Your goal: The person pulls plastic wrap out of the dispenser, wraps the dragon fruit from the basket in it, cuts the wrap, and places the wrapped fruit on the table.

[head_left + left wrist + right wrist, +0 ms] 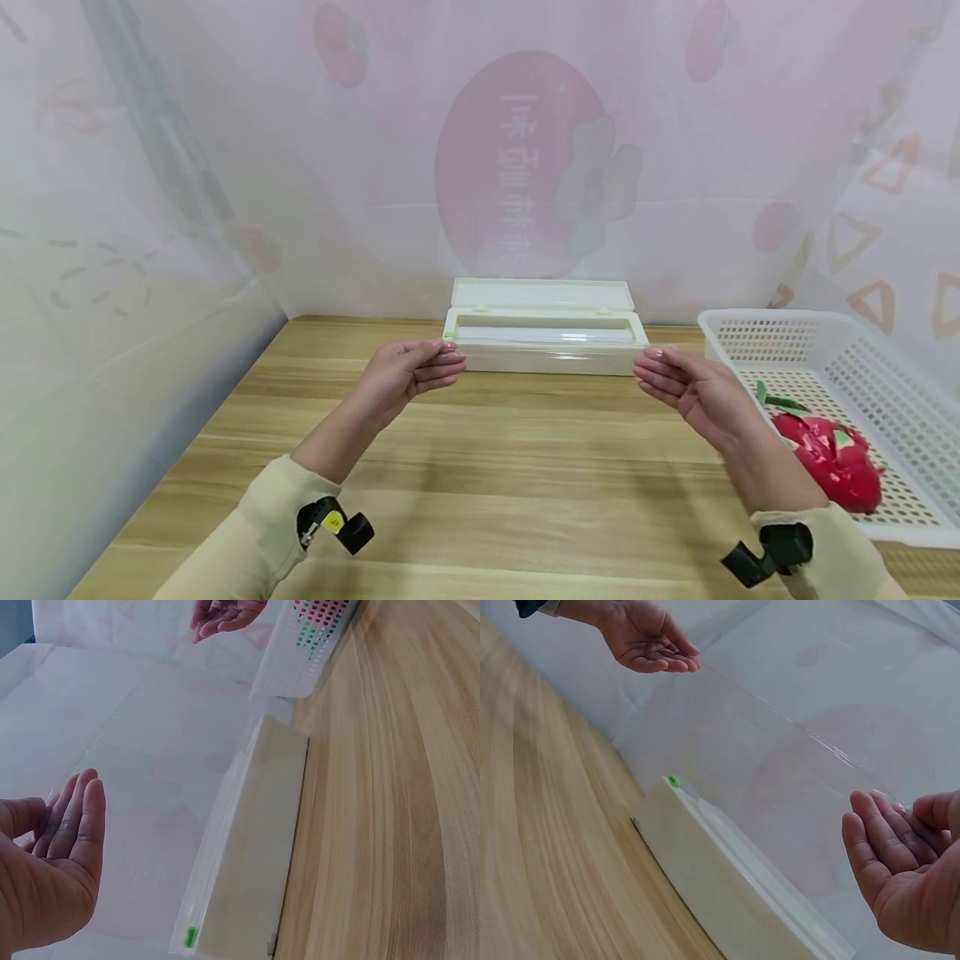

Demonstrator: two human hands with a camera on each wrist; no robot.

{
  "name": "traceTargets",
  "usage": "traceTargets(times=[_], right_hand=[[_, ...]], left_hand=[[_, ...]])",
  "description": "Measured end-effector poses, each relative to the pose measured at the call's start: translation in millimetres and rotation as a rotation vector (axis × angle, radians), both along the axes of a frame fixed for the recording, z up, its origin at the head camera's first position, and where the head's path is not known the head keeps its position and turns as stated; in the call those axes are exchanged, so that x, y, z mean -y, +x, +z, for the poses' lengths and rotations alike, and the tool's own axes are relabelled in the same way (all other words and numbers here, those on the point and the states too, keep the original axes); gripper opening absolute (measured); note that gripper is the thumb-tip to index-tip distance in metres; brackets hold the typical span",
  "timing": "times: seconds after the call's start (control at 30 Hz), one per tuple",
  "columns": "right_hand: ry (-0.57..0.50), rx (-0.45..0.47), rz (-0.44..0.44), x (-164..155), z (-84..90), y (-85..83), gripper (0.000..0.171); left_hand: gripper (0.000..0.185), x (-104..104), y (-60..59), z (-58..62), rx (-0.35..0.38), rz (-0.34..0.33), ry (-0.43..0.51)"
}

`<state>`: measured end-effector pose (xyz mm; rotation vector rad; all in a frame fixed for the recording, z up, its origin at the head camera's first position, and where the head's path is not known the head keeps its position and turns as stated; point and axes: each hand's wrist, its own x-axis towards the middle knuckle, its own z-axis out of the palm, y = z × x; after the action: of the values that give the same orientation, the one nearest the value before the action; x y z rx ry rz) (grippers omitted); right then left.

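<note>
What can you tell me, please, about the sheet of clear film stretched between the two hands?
The clear film is a thin, transparent, glossy sheet, drawn up out of the open cream dispenser box on the wooden table. Its top edge runs taut between the left hand and right hand, each pinching a corner. It hangs above the box.

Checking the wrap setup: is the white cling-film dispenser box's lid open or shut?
Open. The white cling-film dispenser box has its hinged lid folded back behind it, and the roll inside shows.
</note>
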<state>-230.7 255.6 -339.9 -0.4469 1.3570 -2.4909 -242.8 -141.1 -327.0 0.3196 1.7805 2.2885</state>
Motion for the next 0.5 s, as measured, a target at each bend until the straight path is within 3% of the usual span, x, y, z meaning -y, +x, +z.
traceTargets(times=[0.27, 0.5], right_hand=[[0.03, 0.0, -0.002, -3, 5.7, 7.8, 0.033], [0.031, -0.02, 0.014, -7, 7.8, 15.3, 0.035]], left_hand=[[0.027, 2, 10.1, 4.8, -0.019, 0.008, -0.018], [0.034, 1, 19.4, 9.2, -0.058, -0.012, -0.057]])
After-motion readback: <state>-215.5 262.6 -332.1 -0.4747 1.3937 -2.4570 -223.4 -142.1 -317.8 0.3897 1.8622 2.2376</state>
